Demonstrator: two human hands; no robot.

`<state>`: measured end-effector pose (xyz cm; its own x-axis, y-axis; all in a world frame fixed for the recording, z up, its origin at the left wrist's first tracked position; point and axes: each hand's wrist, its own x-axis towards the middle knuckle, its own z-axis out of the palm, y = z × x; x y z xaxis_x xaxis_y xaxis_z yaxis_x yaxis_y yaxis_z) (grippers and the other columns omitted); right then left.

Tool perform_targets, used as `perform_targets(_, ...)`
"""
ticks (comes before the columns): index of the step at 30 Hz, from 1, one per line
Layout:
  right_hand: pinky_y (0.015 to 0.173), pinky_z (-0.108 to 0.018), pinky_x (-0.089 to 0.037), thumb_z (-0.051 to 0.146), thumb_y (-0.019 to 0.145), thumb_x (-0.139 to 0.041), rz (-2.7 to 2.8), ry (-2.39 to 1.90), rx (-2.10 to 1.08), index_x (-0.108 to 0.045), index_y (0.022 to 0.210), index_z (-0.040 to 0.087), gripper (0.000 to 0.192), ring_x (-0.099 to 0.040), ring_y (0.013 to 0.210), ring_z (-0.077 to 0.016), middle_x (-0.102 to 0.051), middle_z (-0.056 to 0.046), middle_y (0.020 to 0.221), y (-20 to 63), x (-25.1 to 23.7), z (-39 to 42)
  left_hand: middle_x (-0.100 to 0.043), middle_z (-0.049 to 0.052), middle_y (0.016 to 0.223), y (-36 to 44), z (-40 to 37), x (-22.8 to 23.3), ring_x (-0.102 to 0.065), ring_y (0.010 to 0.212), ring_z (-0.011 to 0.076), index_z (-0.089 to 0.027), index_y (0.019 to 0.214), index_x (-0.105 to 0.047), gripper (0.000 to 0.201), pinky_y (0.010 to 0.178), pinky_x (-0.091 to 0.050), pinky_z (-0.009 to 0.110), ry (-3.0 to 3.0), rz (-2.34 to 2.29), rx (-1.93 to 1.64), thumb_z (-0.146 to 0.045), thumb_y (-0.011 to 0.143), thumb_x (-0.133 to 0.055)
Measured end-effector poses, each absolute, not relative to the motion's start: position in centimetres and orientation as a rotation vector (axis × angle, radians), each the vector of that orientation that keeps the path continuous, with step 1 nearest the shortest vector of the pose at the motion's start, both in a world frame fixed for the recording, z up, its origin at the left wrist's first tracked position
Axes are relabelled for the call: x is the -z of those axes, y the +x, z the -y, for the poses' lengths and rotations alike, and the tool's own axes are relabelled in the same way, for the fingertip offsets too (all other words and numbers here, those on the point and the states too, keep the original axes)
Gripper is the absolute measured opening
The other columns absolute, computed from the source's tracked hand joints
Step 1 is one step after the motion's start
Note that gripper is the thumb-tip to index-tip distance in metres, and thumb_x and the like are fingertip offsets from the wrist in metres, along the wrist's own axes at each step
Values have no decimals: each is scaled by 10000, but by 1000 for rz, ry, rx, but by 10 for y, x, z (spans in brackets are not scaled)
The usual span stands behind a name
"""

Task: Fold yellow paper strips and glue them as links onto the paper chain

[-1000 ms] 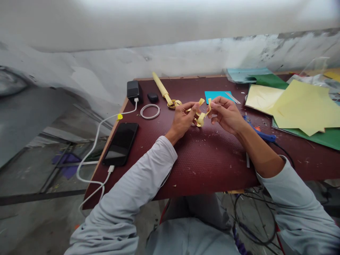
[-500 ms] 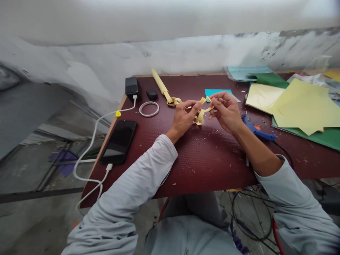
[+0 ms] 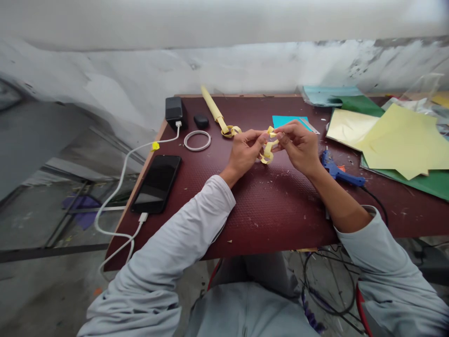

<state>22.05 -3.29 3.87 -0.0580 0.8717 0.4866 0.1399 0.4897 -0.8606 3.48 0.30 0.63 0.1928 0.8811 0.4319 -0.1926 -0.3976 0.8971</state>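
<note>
Between my hands is a curled yellow paper strip [image 3: 268, 150], bent into loops. My left hand [image 3: 244, 152] is closed on it, thumb and index finger pinching near its upper loop. My right hand [image 3: 298, 145] pinches the strip's other side, fingertips almost meeting those of the left. Parts of the strip are hidden behind the fingers. Just beyond my left hand, a yellow paper roll [image 3: 212, 104] lies on the table, with paper loops [image 3: 230, 131] at its near end. A blue glue gun [image 3: 338, 172] rests to the right of my right hand.
The dark red table [image 3: 266, 210] carries a black phone [image 3: 157, 183] on a white cable, a black charger block [image 3: 175, 112], a small black case [image 3: 201, 121] and a white ring [image 3: 197, 141]. Yellow sheets [image 3: 403, 140] lie right; a blue sheet [image 3: 286, 121] and metal ruler [image 3: 309, 125] lie behind my hands.
My fingertips have come closer together, and the strip's upper end that stood up between them is now pressed into a small loop. The view has shifted slightly.
</note>
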Motion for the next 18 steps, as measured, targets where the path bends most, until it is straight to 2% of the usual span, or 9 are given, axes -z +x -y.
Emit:
perform_targets(4,814,-354,-739,616,993,-790,1538,-914,-745,-833,1080,305,326,-689,931,-178,-623,-55,1144,220,-40,34,-666,-15,646,35,-3,-6,-587,485,82,-177,963,-803,514,468,-499,211,1518,-675,-1394,-691,934,-812)
perform_targets(12,816,-401,-742,565,992,-812,1533,-905,-718,-842,1075,321,259,-650,954,-198,-612,-61,1136,221,-38,33,-704,21,835,36,-9,4,-591,539,68,-193,1061,-858,427,514,-480,225,1650,-661,-1460,-606,1019,-757)
perform_targets(18,790,-359,-739,598,937,-861,1468,-918,-775,-805,1093,314,329,-645,902,-181,-611,-35,1042,222,-35,30,-698,32,871,34,-11,7,-603,654,99,-211,1083,-871,358,608,-500,245,1755,-731,-1478,-540,1052,-735)
